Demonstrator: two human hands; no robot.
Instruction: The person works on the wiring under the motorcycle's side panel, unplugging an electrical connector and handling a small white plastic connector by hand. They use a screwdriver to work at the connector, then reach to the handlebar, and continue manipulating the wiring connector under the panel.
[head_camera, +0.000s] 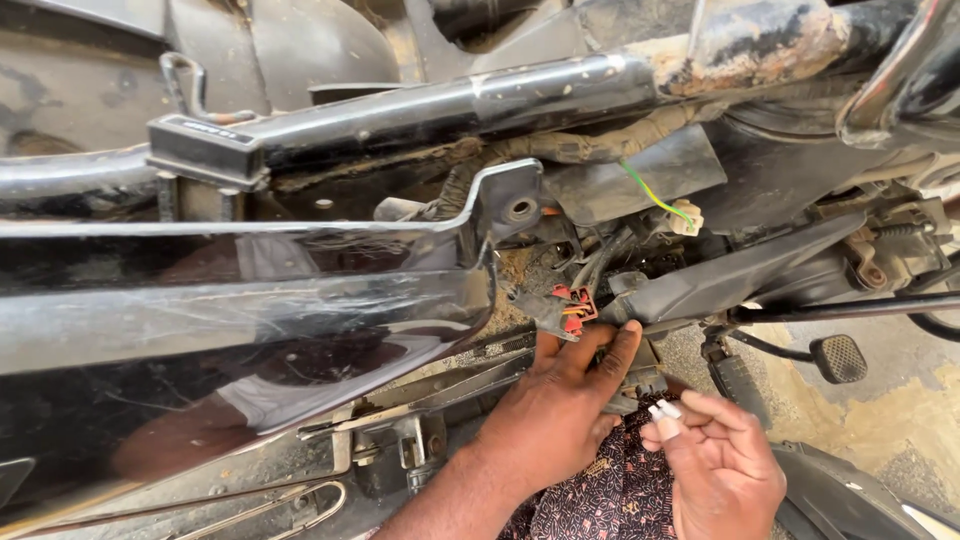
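Here a stripped motorcycle fills the view, its glossy black side panel running lengthwise from the left edge toward the middle, scratched and reflecting the person. Above it the rusted frame tube lies nearly parallel, rising slightly to the right, with a taped wiring harness tucked beneath. The ground below right is dusty concrete in bright sun, and a footpeg sticks out over it. In the open cavity behind the panel sit loose wires and a red connector, its long axis roughly upright. The left hand reaches up there, its grip pinched on a dark part just beside that connector. The right hand, lower right, holds two small white terminals between fingertips, pointing up-left.
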